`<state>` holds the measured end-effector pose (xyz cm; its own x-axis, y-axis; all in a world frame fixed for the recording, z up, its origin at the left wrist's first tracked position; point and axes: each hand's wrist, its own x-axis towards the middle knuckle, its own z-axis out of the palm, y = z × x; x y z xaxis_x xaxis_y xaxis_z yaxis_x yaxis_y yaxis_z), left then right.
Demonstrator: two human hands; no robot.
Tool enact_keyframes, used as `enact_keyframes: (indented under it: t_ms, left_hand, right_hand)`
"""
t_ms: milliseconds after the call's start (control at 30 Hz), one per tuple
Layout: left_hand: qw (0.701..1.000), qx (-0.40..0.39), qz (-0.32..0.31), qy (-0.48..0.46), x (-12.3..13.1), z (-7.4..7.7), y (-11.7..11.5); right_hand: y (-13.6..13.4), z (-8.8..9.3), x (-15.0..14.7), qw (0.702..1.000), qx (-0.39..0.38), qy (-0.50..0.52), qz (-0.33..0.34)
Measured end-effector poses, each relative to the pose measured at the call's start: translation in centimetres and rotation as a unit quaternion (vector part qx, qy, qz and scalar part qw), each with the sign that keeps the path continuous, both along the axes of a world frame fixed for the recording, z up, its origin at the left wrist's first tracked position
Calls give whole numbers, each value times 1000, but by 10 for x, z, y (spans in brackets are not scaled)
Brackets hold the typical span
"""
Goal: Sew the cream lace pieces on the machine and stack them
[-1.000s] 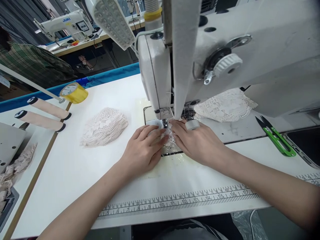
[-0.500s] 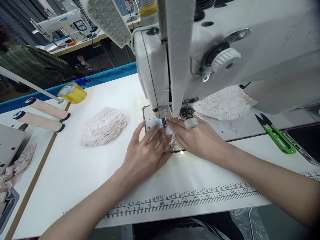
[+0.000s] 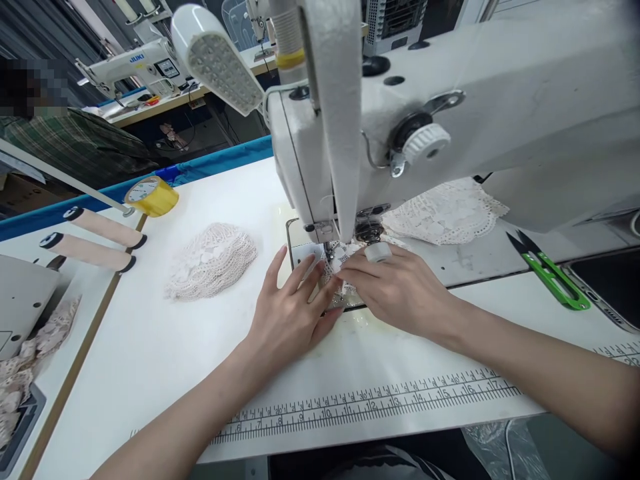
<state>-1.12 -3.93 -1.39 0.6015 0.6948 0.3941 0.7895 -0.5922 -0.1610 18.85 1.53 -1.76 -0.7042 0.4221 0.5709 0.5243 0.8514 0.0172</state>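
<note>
A small piece of white lace [image 3: 340, 253] lies beneath the presser foot [image 3: 329, 251] of the sewing machine [image 3: 300, 153]. My left hand [image 3: 285, 313] rests flat with fingers spread over the metal needle plate [image 3: 301, 251], its fingertips at the lace's left edge. On the other side, my right hand [image 3: 400, 287] has its fingers drawn together at the lace's near right edge, just below the machine's white round knob [image 3: 378, 252]. Part of the lace is hidden by my fingers.
A stack of lace pieces [image 3: 213, 260] lies left; more lace [image 3: 445, 210] sits behind the needle area. Green thread snips [image 3: 555, 273] and a phone [image 3: 610, 283] are right. Yellow tape [image 3: 153, 197] and thread spools [image 3: 90, 250] stand left. A person [image 3: 75, 143] sits beyond.
My right hand's fingers have drawn back slightly toward me and curled together, showing more lace by the foot. The left hand stays spread in place. The view has tilted up a little.
</note>
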Motion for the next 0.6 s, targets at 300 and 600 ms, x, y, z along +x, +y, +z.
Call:
enact_keyframes:
  t_ms: [300,600]
  left_hand:
    - [999,11,-13,-39,-4,-2,-1]
    - [998,-1,-42,-54,-7,-4,-1]
  right_hand:
    - [-3,-1,1,999,-20,-8,26]
    - [-4,1,3,999,-14,-26,33]
